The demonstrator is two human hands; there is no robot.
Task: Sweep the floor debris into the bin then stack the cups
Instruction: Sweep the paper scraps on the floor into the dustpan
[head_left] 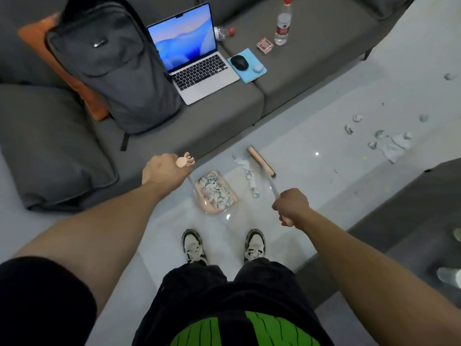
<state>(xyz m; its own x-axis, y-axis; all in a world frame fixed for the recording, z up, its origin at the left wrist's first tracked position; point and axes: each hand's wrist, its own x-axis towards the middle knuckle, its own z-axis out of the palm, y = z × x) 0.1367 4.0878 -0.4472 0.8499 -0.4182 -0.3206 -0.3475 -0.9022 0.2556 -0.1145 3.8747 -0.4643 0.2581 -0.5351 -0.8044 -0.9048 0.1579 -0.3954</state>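
A pink dustpan [216,192] stands on the pale floor in front of my shoes, heaped with torn paper scraps. My left hand [163,172] grips the pink top of its long handle [185,161]. My right hand [291,207] grips the handle of a pink broom, whose head [262,161] rests on the floor right of the pan. A strip of paper debris [249,176] lies between broom head and dustpan. More scraps [389,143] are scattered on the floor at the far right. No bin or cups are clearly in view.
A grey sofa [224,116] runs along the back, carrying a backpack [112,63], an open laptop [192,56], a mouse on a blue pad [245,64], two water bottles [283,23] and a small box [265,46]. A dark grey piece of furniture [399,216] borders the right.
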